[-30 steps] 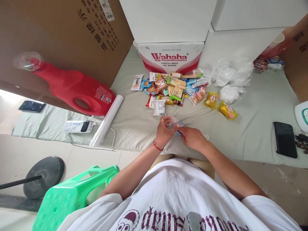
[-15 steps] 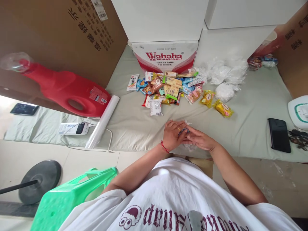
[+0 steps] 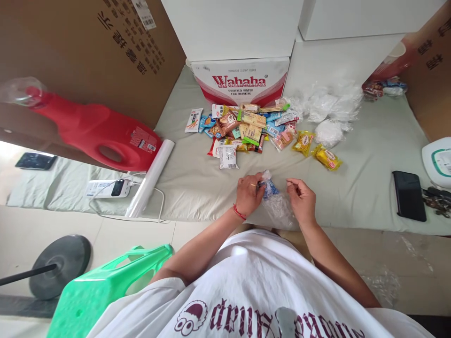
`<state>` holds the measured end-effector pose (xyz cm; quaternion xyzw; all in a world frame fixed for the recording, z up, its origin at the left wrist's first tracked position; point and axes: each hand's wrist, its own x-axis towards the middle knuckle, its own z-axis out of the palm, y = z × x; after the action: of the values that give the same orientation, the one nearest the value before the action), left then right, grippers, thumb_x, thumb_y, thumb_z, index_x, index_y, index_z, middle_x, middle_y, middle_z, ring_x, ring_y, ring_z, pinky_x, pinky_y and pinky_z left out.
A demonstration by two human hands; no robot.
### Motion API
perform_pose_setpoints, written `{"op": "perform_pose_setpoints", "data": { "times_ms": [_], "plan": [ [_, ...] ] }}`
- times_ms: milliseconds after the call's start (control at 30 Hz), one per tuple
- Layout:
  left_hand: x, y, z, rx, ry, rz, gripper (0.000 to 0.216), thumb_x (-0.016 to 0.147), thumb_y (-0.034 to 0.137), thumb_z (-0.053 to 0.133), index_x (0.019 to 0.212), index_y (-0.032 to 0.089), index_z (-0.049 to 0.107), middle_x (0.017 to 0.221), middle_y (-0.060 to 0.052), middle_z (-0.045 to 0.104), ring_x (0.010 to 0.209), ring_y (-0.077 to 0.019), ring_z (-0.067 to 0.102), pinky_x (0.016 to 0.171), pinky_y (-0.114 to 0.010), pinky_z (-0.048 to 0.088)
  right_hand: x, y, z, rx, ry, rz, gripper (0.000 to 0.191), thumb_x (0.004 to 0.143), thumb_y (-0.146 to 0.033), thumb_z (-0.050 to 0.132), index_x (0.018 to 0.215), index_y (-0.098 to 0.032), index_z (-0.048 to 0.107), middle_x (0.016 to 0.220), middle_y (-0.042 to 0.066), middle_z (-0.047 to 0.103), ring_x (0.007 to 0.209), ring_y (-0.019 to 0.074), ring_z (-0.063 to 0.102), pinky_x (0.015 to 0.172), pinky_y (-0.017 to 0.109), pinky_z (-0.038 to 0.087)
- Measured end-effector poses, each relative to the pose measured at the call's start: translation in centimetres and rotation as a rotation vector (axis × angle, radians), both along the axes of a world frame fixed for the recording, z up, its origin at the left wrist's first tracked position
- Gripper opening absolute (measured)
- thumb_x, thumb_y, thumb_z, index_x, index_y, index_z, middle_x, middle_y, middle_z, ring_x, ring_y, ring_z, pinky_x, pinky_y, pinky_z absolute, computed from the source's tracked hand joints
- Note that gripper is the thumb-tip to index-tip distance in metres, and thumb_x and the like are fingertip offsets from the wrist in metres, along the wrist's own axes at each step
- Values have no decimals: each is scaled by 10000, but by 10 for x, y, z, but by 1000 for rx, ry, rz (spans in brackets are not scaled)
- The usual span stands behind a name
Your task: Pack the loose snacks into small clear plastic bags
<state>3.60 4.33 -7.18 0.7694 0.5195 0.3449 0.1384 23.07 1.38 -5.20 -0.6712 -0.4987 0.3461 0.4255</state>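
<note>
My left hand (image 3: 248, 196), with a ring and a red cord at the wrist, grips a blue snack packet (image 3: 270, 188) wrapped in clear plastic film (image 3: 280, 211). The loose film trails down from the packet toward the front edge of the bed-like surface. Just to the right, my right hand (image 3: 303, 201) has its fingers pinched together close by the film; whatever lies between the fingertips is too small to make out. Beyond both hands is a pile of wrapped snacks (image 3: 252, 126), with a white packet (image 3: 228, 157) at its near side and two yellow packets (image 3: 327, 157) to the right.
A Wahaha carton (image 3: 243, 80) stands behind the snacks, with crumpled clear plastic (image 3: 327, 105) beside it. Leftward lie a film roll (image 3: 150, 178), a red jug (image 3: 102, 131) and a power bank (image 3: 107, 188). A black phone (image 3: 408, 196) rests at right; a green stool (image 3: 105, 286) stands below.
My hands were together over the packet and film. The right hand has drawn away to the right, uncovering the blue packet and the film, which my left hand holds.
</note>
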Motion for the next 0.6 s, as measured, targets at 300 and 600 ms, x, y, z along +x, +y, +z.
{"op": "perform_pose_setpoints", "data": {
  "times_ms": [300,600],
  "plan": [
    [2,-2,9,63,234,-133,284,1029,279,501,1154,245,754,985,-83,714,931,-236,579,794,-388,392,2,-24,5,-71,-501,339,154,874,-352,600,881,-212,664,1027,131,650,1025,311,579,970,474,469],
    [13,-24,0,67,280,-206,264,1000,214,499,1136,185,723,924,-104,707,899,-234,626,773,-378,408,-20,1,22,-320,355,174,330,826,-550,675,879,-264,519,630,-59,574,482,132,513,454,250,433]
  ]
}}
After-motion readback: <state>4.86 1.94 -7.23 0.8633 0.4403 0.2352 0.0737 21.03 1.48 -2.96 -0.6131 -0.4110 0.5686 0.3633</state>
